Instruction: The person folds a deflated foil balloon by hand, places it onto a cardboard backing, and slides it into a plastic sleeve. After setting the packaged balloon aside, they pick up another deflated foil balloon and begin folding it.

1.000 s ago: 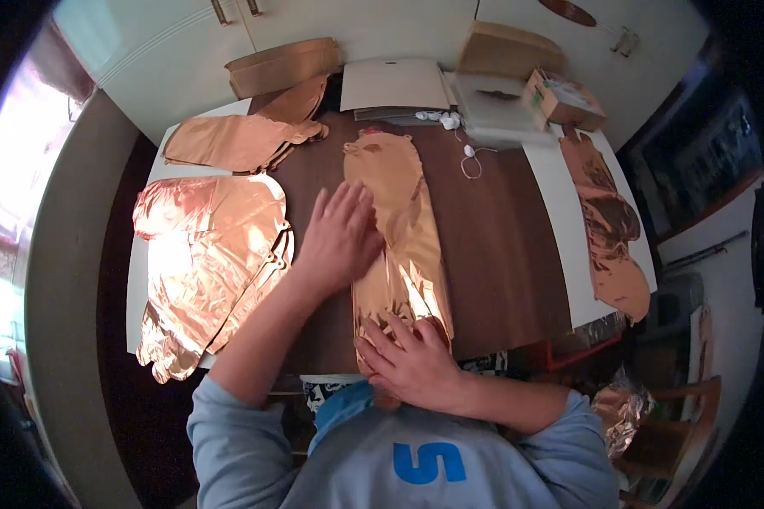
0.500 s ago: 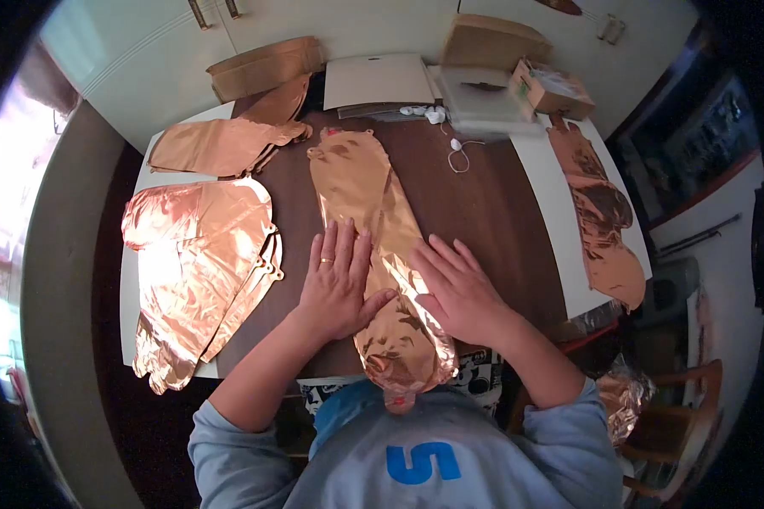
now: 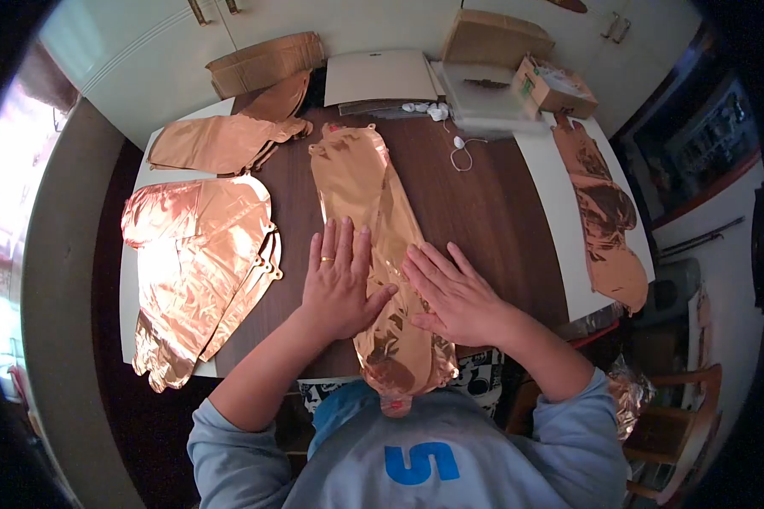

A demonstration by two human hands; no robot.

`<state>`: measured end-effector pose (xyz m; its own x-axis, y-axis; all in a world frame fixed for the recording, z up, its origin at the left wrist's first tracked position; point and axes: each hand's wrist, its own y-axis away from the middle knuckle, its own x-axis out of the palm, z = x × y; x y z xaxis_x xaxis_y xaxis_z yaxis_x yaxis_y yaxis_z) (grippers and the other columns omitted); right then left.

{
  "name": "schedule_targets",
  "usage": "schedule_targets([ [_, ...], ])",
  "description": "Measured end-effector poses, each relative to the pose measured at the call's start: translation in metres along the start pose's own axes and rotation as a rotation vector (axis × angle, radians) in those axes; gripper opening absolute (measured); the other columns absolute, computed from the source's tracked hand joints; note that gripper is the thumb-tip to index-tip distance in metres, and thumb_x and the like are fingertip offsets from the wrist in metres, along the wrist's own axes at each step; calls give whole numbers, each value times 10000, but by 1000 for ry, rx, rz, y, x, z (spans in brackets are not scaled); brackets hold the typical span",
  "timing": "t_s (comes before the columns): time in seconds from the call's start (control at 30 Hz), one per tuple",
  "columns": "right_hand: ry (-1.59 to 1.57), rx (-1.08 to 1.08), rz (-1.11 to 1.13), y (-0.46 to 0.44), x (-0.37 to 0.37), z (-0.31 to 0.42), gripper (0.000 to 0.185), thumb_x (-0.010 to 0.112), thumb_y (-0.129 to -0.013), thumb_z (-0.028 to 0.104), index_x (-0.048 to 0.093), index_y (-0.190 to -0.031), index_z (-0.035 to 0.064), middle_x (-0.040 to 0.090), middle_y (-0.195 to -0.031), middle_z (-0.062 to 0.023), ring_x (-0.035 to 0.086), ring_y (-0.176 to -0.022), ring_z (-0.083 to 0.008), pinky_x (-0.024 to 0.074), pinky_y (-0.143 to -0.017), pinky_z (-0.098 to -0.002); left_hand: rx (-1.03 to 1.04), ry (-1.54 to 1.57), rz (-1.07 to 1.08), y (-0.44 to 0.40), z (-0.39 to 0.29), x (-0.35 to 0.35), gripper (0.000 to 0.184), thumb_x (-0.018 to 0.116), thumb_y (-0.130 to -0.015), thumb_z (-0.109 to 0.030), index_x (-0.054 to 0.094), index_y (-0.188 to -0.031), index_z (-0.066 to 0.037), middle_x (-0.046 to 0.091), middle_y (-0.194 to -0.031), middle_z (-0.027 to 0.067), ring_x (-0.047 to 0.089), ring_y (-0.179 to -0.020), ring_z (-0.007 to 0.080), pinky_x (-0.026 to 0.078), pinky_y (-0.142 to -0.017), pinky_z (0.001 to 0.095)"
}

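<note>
A long, flat rose-gold foil balloon point(image 3: 356, 182) lies lengthwise on the dark wooden table point(image 3: 492, 220), its lower end overhanging the front edge near my shirt. My left hand point(image 3: 339, 284), with a ring on one finger, rests flat on the balloon's left edge, thumb angled inward. Flat on its right side lies my right hand point(image 3: 452, 288), fingers stretched out toward the upper left. Neither hand grips anything. Red marks show at the balloon's near tab point(image 3: 396, 405).
More foil balloons point(image 3: 204, 254) are stacked at the left, with others point(image 3: 221, 142) behind. Another foil piece point(image 3: 598, 212) lies on a white board at the right. At the back are a pale flat box point(image 3: 378, 81), clear plastic point(image 3: 488, 102), a small carton point(image 3: 558, 85) and a white corded item point(image 3: 460, 153).
My right hand has shifted slightly left, farther onto the balloon. My left hand stays nearly in place, its fingers a little more spread.
</note>
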<state>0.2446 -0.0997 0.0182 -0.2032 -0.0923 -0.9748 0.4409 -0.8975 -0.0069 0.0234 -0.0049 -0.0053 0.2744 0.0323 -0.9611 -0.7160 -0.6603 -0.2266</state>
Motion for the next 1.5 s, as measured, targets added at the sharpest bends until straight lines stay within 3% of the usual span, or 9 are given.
schedule_targets([
  [0.33,-49,-23,22,5,-2,-2,729,494,-969,491,324,-1488,8,214,-1589,-214,156,-1496,-324,85,-1203,-527,-9,-43,-22,-1,-5,1,902,533,-887,-581,295,-1488,47,294,-1513,328,231,-1430,501,174,-1150,601],
  [0.43,-55,-25,22,5,-2,-2,717,472,-977,498,327,-1489,17,208,-1591,-218,141,-1501,-320,77,-1202,-531,47,15,-8,-6,-6,-9,817,491,-934,-557,330,-1472,36,286,-1535,288,206,-1451,469,165,-1156,583],
  [0.67,-15,-21,29,4,2,-3,713,454,-980,503,325,-1500,33,222,-1589,-218,128,-1506,-323,67,-1197,-550,393,171,98,-47,-12,-13,744,468,-957,-509,374,-1453,37,355,-1520,237,313,-1440,350,163,-1179,553],
  [0.9,-15,-25,-9,6,5,-3,708,485,-967,491,354,-1487,27,249,-1582,-205,162,-1495,-326,81,-1197,-549,313,55,24,-96,30,15,795,431,-963,-571,349,-1463,42,310,-1553,224,304,-1442,356,206,-1166,549],
  [1.27,-37,-23,-4,23,0,9,721,554,-931,466,370,-1469,21,295,-1555,-212,205,-1477,-343,131,-1186,-555,231,-9,-10,-118,41,28,768,437,-971,-549,341,-1477,21,339,-1546,194,318,-1436,342,160,-1187,524],
  [1.43,-40,-33,7,28,-2,12,718,557,-936,449,355,-1477,23,286,-1560,-209,221,-1472,-344,133,-1184,-559,182,16,17,-116,38,25,756,410,-974,-553,328,-1497,-14,317,-1565,165,302,-1449,308,164,-1190,519],
  [1.5,-31,-34,-8,29,0,12,705,554,-942,436,351,-1478,25,287,-1560,-208,221,-1472,-343,134,-1185,-554,186,255,-104,-119,44,20,691,484,-968,-455,340,-1488,-24,325,-1554,182,310,-1439,332,188,-1179,529],
])
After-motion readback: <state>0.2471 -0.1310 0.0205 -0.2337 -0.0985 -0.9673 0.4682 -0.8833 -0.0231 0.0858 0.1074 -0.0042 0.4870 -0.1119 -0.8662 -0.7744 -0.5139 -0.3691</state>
